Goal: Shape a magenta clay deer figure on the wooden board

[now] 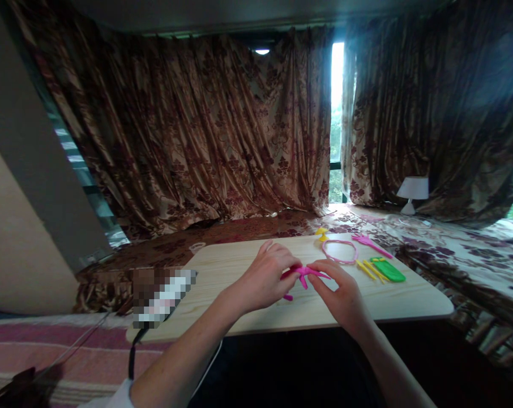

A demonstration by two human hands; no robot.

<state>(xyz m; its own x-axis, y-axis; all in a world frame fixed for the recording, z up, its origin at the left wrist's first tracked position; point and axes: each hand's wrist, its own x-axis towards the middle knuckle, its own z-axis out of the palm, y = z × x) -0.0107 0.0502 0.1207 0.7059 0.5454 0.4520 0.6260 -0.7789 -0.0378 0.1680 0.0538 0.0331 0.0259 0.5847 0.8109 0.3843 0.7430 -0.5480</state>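
At the far left, a striped cloth (10, 351) in pink and cream is cut off by the frame. Next, on the left end of the pale tabletop (222, 260), an oblong object (165, 300) slants up to the right; pixel blocks cover it, so its identity cannot be told. A dark strap (132, 360) runs down from its near end.

The left hand (271, 272) pinches a bright pink piece (304, 275) between thumb and fingers, its back hiding the piece's left end. A small pink end (288, 297) shows below this hand; whether it joins the piece is unclear. The piece is over the middle of the tabletop, towards the near edge, its long axis running roughly left to right. One slim, tapering prong points right and slightly down, and a shorter one points down towards the wearer. The right hand (337, 289) grips the piece's right part with thumb and fingertips, which cover some of it.

Beyond, further right, are a yellow mushroom-shaped piece (321, 234), a pink ring (341, 262), yellow sticks (367, 270), a pink hand-shaped piece (371, 245) and a green piece (390, 272). A white lamp (413, 188) stands past the tabletop.
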